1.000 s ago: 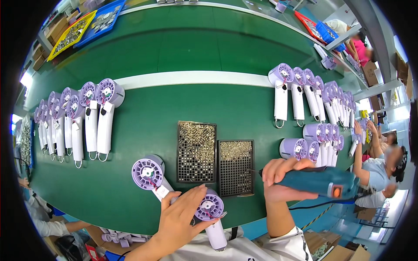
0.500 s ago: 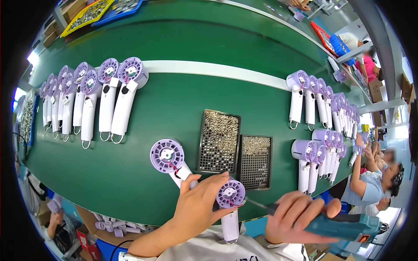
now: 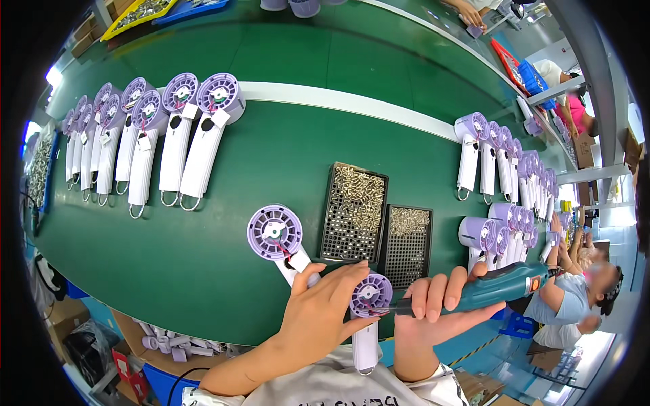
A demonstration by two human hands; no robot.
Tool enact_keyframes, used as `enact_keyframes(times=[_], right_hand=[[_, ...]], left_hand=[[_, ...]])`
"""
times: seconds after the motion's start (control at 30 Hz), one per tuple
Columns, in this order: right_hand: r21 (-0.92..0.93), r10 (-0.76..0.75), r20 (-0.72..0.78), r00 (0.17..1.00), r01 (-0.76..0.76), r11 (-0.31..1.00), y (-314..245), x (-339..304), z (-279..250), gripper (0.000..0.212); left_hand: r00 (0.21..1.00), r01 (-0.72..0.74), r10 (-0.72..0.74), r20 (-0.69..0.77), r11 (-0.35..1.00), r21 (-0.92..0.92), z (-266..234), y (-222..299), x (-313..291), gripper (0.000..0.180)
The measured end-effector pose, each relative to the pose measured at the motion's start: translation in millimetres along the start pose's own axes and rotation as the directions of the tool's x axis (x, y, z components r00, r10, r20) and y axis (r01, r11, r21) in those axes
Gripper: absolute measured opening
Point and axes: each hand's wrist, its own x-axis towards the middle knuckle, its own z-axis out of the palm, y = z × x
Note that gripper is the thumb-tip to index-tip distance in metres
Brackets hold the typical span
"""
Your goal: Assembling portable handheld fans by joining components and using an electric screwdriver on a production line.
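Note:
My left hand [image 3: 315, 311] is closed round the head of a handheld fan [image 3: 370, 292], which has a round purple slotted housing and a white handle pointing toward me. A teal electric screwdriver [image 3: 504, 284] lies in the grip of my right hand [image 3: 433, 308]. Its dark nose points left, and the tip meets the lower rim of the fan head beside thin wires. A second fan [image 3: 274, 232] rests on the table just left of my left hand, whose thumb is by its handle. Small silvery screws fill part of a black perforated tray [image 3: 327, 227] beyond my hands.
A smaller black screw tray [image 3: 406, 264] stands beside the first. Rows of fans stretch along the far left [image 3: 177, 139] and right [image 3: 468, 159] of the green table [image 3: 203, 271]. A box of white and purple parts [image 3: 179, 345] sits below the near edge. Other people work at right.
My right hand has brought the screwdriver left and levelled it, so its tip is now at the fan head. My left hand keeps its hold; the view has shifted slightly.

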Motion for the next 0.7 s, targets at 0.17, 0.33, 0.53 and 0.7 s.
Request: enact_keyframes(times=[0.17,0.33,0.53,0.7], right_hand=[[-0.048,0.000,0.037,0.999,0.001,0.999,3,1,0,0.064],[-0.211,0.090,0.403,0.911,-0.003,0.977,-1,-10,7,0.062],[-0.548,0.261,0.591,0.763,0.142,0.825,12,-13,9,0.036],[-0.216,0.119,0.594,0.796,0.015,0.976,22,-11,6,0.057]], left_hand=[[1.000,0.003,-0.003,0.011,1.000,-0.017,3,0,5,0.062],[1.000,0.008,-0.008,0.023,1.000,-0.016,-4,-2,0,0.067],[1.000,0.024,-0.024,-0.009,0.998,-0.050,9,-12,-8,0.066],[1.000,-0.021,0.021,-0.005,0.994,-0.103,19,-11,-8,0.073]])
